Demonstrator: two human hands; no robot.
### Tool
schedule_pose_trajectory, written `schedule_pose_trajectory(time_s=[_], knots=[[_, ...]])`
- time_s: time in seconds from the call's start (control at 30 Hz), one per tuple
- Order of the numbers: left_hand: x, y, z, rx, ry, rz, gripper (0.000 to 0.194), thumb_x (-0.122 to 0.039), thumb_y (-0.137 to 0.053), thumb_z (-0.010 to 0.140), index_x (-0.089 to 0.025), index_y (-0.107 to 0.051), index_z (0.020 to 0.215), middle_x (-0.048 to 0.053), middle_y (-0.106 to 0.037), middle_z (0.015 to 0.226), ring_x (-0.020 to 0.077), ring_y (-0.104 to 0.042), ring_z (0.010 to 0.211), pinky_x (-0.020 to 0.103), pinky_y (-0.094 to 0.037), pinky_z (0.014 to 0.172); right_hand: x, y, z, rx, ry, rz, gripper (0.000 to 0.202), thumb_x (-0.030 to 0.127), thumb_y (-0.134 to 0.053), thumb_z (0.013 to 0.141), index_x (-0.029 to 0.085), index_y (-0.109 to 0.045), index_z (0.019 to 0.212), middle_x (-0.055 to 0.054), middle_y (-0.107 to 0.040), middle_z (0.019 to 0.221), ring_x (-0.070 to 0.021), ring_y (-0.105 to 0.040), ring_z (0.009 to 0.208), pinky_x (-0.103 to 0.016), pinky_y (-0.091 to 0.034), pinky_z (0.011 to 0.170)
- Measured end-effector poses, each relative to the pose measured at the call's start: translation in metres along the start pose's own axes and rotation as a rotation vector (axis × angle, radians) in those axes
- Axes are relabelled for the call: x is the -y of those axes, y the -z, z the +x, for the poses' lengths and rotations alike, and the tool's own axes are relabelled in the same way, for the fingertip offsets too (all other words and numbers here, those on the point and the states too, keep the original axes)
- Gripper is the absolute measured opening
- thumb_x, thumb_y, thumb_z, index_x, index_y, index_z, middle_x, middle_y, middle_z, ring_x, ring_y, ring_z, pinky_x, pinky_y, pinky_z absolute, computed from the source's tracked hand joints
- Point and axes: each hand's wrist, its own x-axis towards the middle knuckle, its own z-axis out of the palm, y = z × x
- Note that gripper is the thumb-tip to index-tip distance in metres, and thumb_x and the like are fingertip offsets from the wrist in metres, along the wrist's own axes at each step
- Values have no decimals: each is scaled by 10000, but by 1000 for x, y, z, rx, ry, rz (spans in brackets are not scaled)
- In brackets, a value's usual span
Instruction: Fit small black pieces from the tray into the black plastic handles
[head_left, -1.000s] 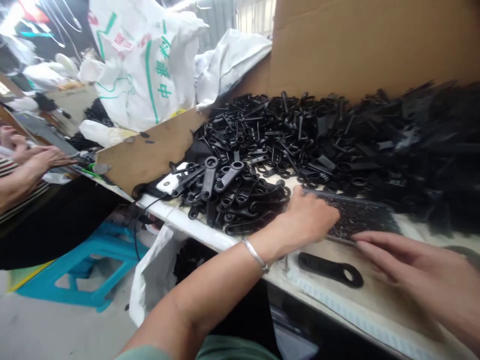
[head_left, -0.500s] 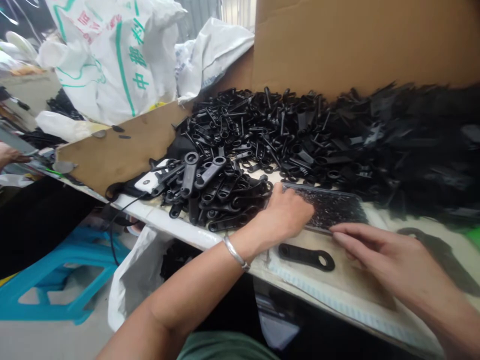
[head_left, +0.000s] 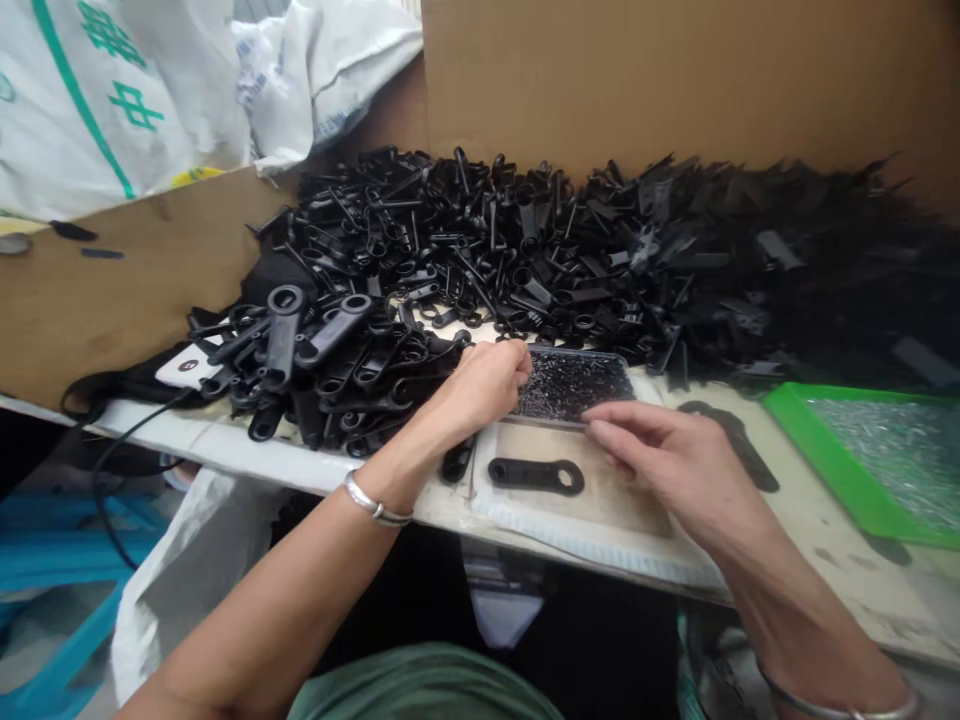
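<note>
A shallow clear tray (head_left: pixel 577 354) of tiny black pieces lies between my hands. My left hand (head_left: pixel 491 378) is at the tray's left side, fingers curled inward; what they hold, if anything, is hidden. At the tray's near right corner, my right hand (head_left: pixel 664 455) has thumb and forefinger pinched together, and I cannot make out anything between them. Just in front, a black lever-shaped plastic part (head_left: pixel 536 476) with a round hole at its right end lies flat on a tan board (head_left: pixel 615 510), touched by neither hand.
Similar black parts (head_left: pixel 330 360) are heaped left of my left hand. A larger pile (head_left: pixel 525 240) stretches along the cardboard wall (head_left: pixel 675 80). To the right sits a green tray (head_left: pixel 814 460) of small clear pieces. A white sack (head_left: pixel 180 560) hangs below the table edge.
The view has swung right, bringing the green tray into sight. Both hands keep nearly the same places about the clear tray, and the flat black part lies where it was.
</note>
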Motion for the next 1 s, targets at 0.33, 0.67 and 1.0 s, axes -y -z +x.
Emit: schedule_pose_trajectory(time_s=[0.33, 0.67, 1.0], knots=[[-20, -2, -25, -105, 309, -1071, 110, -110, -687, 722, -112, -643, 823, 44, -720, 775, 136, -683, 757, 264, -528, 752, 12, -16, -2, -4, -80, 462, 266, 327, -794, 673, 184, -730, 888, -15, -677, 658, -109, -577, 562, -211, -473, 493], [-40, -12, -46, -103, 468, -1556, 198, -34, -733, 664, -88, -624, 820, 51, -724, 736, 114, -678, 699, 241, -524, 751, 15, -36, -25, -58, -122, 878, 192, 220, -801, 676, 196, -724, 850, 12, -646, 652, -75, -552, 557, -186, -472, 516], [-48, -21, -54, -119, 504, -1645, 180, -32, -728, 682, -76, -622, 820, 87, -730, 791, 115, -673, 659, 229, -541, 688, 8, -43, -36, -148, -116, 872, 191, 228, -807, 675, 191, -727, 844, -14, -687, 746, -78, -574, 594, -192, -500, 549]])
